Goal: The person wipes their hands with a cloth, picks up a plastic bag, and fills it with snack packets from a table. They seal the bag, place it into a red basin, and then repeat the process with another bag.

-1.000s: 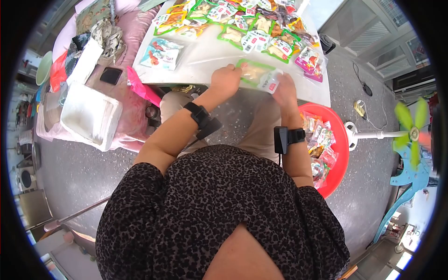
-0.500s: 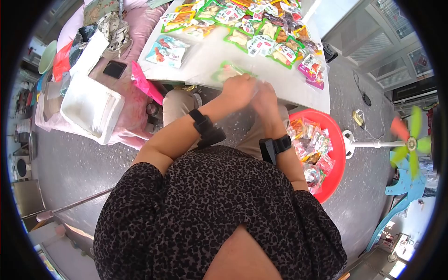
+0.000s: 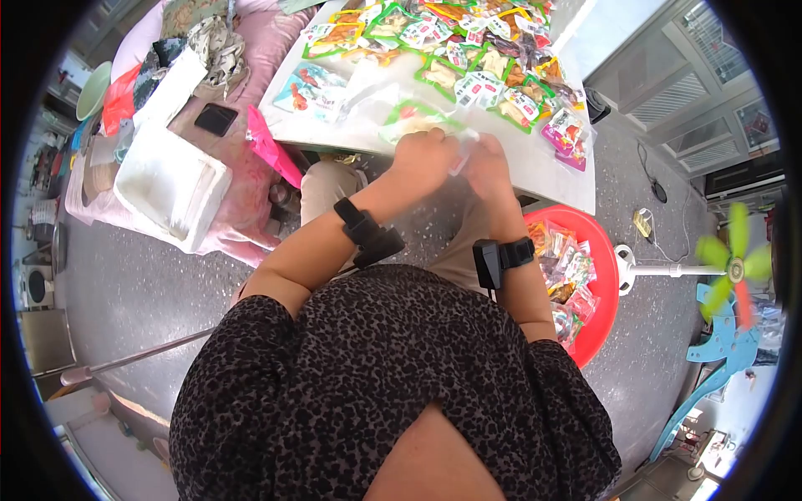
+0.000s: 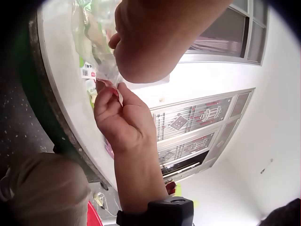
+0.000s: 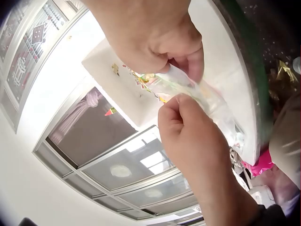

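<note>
A clear bag with a green-edged food packet (image 3: 411, 121) lies by the white table's near edge. My left hand (image 3: 424, 160) pinches one part of the bag's end with curled fingers, and my right hand (image 3: 488, 167) pinches the end close beside it. In the left wrist view, the right hand (image 4: 121, 120) has thumb and fingers closed on the clear plastic (image 4: 109, 70). The right wrist view shows the left hand (image 5: 195, 141) curled at the bag (image 5: 214, 106), just below the right hand (image 5: 155, 40).
Many packets (image 3: 480, 88) cover the table's far part; a blue-white packet (image 3: 309, 92) lies at its left. On the right, a red tub (image 3: 603, 321) holds packets, near a fan (image 3: 735, 269). A white foam box (image 3: 167, 188) and phone (image 3: 215, 119) rest on pink cloth.
Both hands moved from spread apart on the green-edged packet to close together at the bag's end. The packet now lies left of them on the table. The view shifted slightly.
</note>
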Motion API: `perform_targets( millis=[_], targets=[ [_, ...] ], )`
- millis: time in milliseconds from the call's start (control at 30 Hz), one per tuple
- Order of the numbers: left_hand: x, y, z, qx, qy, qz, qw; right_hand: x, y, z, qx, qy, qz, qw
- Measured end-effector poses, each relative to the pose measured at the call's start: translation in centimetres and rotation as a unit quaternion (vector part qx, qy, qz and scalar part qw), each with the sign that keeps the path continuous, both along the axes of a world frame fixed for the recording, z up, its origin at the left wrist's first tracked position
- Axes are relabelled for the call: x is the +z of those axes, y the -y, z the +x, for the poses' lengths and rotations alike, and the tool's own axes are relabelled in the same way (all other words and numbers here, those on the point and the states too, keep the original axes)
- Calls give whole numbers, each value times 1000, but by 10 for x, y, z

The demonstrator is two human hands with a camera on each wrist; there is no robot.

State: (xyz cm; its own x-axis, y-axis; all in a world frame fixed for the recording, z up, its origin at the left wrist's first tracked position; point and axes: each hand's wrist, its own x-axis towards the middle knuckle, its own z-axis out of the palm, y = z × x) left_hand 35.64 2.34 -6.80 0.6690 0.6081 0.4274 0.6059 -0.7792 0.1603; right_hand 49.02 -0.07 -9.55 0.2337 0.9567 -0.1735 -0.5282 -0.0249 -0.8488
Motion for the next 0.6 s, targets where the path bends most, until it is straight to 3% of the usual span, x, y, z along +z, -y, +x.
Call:
perform_targets(
  millis=[33,67,200,333,400,467,567,600],
  targets=[
    [-9,-6,0,1,5,15,1000,-10,-2,0,21,21,-8,1000],
    [-17,-10,0,2,10,29,1000,-20,-7,0,-6,-28,23,999],
    [-21,-9,3,5,-13,-37,999,-14,-7,-16,-27,28,-22,999],
    [-31,-16,5,21,3,-68,997,-88,-46,2,-19,94,85,992],
    [-31,-19,4,36,12,-77,996,-89,-54,3,2,64,90,994],
    [-34,-26,6,52,29,-68,996,-46,-56,-15,26,-37,17,999],
    [-45,-35,5,53,27,-84,995,-53,-74,-17,14,-88,32,996],
    [-47,-36,4,57,38,-102,992,-63,-82,-11,48,50,7,998]
  ],
)
